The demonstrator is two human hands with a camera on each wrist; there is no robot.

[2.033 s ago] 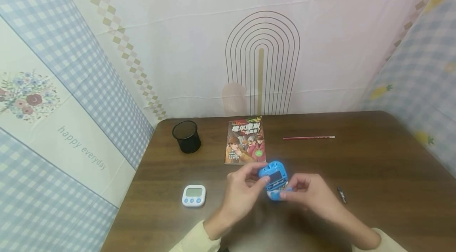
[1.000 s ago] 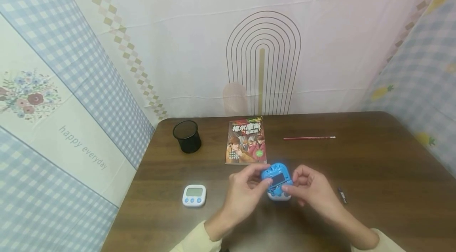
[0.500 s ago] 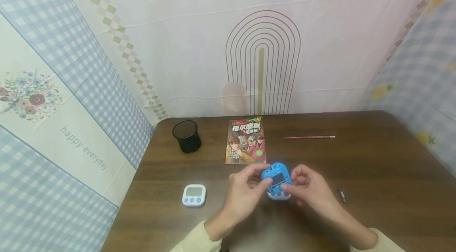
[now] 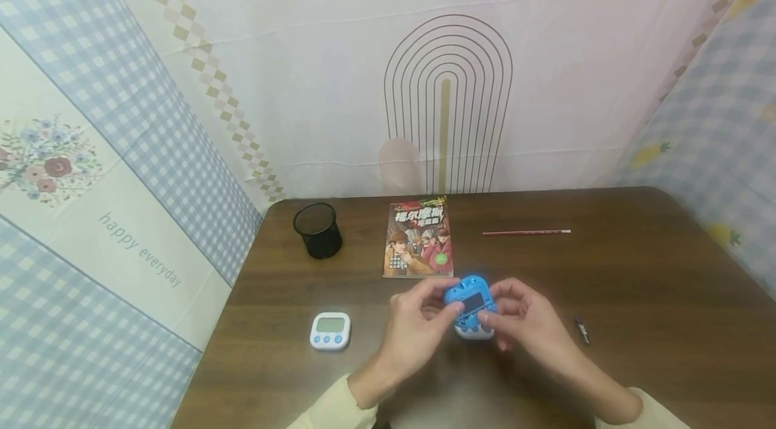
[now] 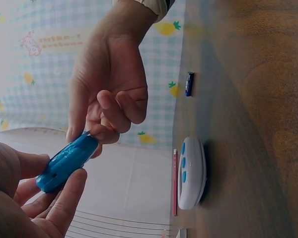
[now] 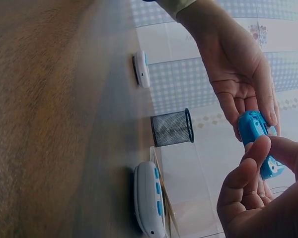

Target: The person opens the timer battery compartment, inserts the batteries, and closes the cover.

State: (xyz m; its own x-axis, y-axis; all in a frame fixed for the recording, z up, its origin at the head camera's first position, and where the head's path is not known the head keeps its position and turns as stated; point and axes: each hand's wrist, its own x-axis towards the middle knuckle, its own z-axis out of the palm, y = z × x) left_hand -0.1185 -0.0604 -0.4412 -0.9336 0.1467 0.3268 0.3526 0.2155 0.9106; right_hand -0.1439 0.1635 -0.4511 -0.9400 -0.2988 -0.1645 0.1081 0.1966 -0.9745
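Observation:
My left hand (image 4: 409, 328) pinches the left side of a blue digital timer (image 4: 471, 286), thumb on its face. That face shows a dark rectangle, apparently the back. My right hand (image 4: 533, 321) holds the lower right, thumb pressing at the timer's lower part. In the left wrist view the timer (image 5: 64, 166) is tilted between both hands, held above the table. The right wrist view shows a recess in the timer's (image 6: 252, 126) near end. Beneath the hands lies a white timer (image 4: 475, 333) with blue buttons, mostly hidden in the head view.
Another white timer (image 4: 330, 331) lies at left, a small dark battery (image 4: 582, 331) at right. Behind stand or lie a black mesh pen holder (image 4: 321, 234), a comic-style book (image 4: 418, 240) and a red pencil (image 4: 526, 233). All are on the dark wooden table (image 4: 267, 388).
Two seconds ago my right hand held a blue piece, likely the battery cover, at the timer's lower end. It now sits against the timer, and the right fingers have closed in on its edge.

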